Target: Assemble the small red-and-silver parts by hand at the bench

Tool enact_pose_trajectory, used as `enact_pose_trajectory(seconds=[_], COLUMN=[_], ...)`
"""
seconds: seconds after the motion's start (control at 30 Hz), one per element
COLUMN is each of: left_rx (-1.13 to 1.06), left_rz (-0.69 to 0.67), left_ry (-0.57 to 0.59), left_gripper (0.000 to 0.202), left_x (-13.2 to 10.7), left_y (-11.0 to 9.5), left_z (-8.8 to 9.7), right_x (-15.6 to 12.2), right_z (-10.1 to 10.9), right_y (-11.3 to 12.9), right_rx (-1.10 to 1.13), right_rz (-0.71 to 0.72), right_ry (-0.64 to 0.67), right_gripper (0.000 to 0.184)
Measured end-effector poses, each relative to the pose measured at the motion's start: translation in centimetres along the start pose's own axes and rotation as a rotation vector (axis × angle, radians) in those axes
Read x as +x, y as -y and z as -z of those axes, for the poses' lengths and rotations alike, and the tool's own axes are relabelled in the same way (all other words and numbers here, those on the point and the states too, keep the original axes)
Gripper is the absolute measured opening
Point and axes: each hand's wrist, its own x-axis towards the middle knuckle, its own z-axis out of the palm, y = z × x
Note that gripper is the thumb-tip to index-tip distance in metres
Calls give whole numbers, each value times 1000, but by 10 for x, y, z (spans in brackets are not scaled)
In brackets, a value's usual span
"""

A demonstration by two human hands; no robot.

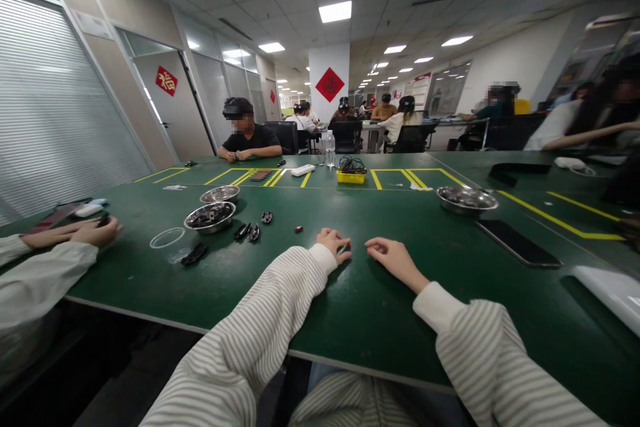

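My left hand (334,243) rests on the green table (380,307), its fingers curled loosely under, with nothing visible in them. My right hand (395,259) lies a short way to its right, also on the table, fingers bent inward and holding nothing I can see. Both arms wear striped sleeves. A small dark and red part (299,229) lies just beyond my left hand. Several black clips (249,232) lie further left, near a steel bowl (209,217) filled with dark parts.
A second steel bowl (220,194) and a clear lid (167,237) sit at left, another steel bowl (467,199) and a phone (517,243) at right. A co-worker's hands (95,232) rest at the left edge. A yellow tray (351,176) and water bottle (330,148) stand farther back; people sit beyond.
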Motion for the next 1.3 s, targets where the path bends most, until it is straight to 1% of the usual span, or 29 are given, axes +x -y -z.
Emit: enact_pose_trajectory(seconds=[0.03,0.13,0.2,0.27,0.33,0.37,0.47,0.5,0.53,0.6,0.63,0.7,0.73,0.8,0.87,0.97,1.1,1.2,1.3], left_rx=[-29,-90,-107,-95,-32,21,214,257,273,231,199,149,133,76,-26,-200,-350,-381,-394], left_rz=[-45,-149,-176,-155,-62,14,323,445,538,629,632,594,559,459,329,123,-90,-160,-164], left_ry=[7,19,12,-8,-48,-76,-162,-165,-152,-79,-47,-3,6,6,-14,-47,-94,-121,-145], left_gripper=[40,41,42,43,43,43,44,43,39,29,25,21,20,19,20,22,22,22,21], left_x=[-3,-9,-9,-6,-1,1,5,5,5,5,6,8,10,13,15,13,4,-1,-2], left_y=[-9,-29,-33,-29,-16,-8,27,39,50,69,76,81,80,72,58,31,-2,-15,-19], left_z=[-2,-5,-4,0,7,11,25,28,30,32,31,28,26,20,14,6,0,-1,0], right_x=[1,3,3,3,2,1,0,0,0,0,0,-1,-1,-1,-1,-2,-4,-5,-5], right_z=[1,3,4,4,4,4,3,3,2,1,0,0,0,0,0,-1,-1,-1,-1], right_y=[-2,-7,-8,-9,-9,-9,-7,-7,-7,-7,-7,-7,-7,-6,-4,1,8,11,11], right_rx=[-33,-119,-152,-172,-176,-174,-180,-188,-195,-208,-213,-212,-207,-176,-115,-9,58,101,155], right_rz=[6,47,72,89,95,97,112,116,120,128,134,147,149,137,110,70,81,96,91], right_ry=[-12,55,100,116,120,119,115,109,104,97,95,89,81,64,50,38,3,-21,-38], right_gripper=[25,32,30,26,23,22,22,22,22,22,21,20,20,20,20,21,20,21,21])
